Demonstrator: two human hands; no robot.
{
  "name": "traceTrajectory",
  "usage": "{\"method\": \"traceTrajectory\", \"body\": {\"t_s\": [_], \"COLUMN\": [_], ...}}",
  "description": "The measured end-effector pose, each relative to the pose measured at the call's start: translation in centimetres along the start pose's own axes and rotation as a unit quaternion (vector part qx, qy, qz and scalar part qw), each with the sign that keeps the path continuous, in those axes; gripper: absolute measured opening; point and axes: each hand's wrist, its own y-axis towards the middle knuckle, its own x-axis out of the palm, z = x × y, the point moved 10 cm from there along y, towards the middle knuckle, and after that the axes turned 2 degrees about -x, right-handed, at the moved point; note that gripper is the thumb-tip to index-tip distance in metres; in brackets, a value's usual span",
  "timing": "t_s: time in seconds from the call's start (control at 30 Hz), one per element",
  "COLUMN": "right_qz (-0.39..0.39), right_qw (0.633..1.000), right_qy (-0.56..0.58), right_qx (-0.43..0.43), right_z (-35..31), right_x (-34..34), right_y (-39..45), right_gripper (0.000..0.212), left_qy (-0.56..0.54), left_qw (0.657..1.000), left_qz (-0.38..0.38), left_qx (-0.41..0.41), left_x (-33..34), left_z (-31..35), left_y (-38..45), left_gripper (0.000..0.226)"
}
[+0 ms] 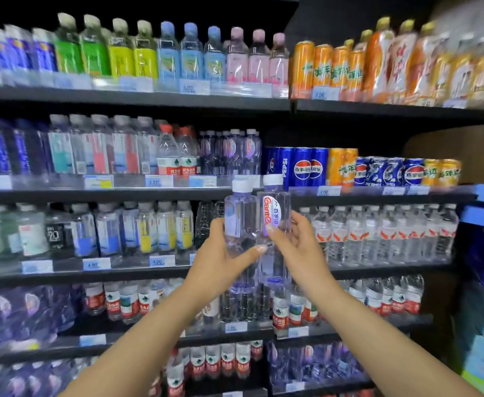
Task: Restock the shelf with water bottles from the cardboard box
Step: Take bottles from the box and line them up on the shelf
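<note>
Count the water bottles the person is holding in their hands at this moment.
2: one bottle in the left hand, one labelled bottle in the right hand, side by side.

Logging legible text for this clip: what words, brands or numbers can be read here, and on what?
"Gante", cut off by a thumb: label of the right bottle, in the right hand.
"Pepsi": blue cans, second shelf.
"4.00": price tag, third shelf.
"4.00": price tag, top shelf.
"20": dark bottle, third shelf.
Left bottle, in the left hand: label unreadable.
Other labels and tags: too blurred.
</note>
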Motion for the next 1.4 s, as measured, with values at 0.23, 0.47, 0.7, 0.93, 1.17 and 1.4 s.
{"method": "traceTrajectory", "body": {"t_s": [0.23,0.47,0.7,0.93,1.17,1.4], "right_qz": [-0.005,-0.002,0.001,0.015,0.052,0.072], "right_qw": [0.999,0.997,0.995,0.986,0.976,0.980], "right_qy": [-0.015,-0.045,-0.035,0.002,-0.051,-0.109], "right_qx": [-0.049,-0.066,-0.096,-0.169,-0.205,-0.149], "right_z": [0.0,3.0,3.3,1.2,1.2,5.3], "right_x": [-3.3,-7.0,-7.6,-5.6,-2.4,-0.3], "right_y": [5.0,11.1,16.1,21.7,27.9,31.6], "right_gripper": [0.054,0.057,0.071,0.059,0.062,0.055], "left_qy": [0.042,0.040,0.081,0.097,0.099,0.117], "left_qw": [0.999,0.999,0.991,0.966,0.960,0.962], "left_qz": [-0.008,-0.023,0.084,0.203,0.227,0.229], "left_qx": [-0.003,0.015,0.068,0.128,0.131,0.095], "left_x": [2.9,5.5,1.8,-3.8,-6.8,-8.6], "left_z": [1.5,1.5,2.8,4.0,0.4,-3.5], "left_y": [4.3,9.4,14.9,20.2,25.8,30.7], "left_gripper": [0.086,0.078,0.054,0.056,0.058,0.051]}}
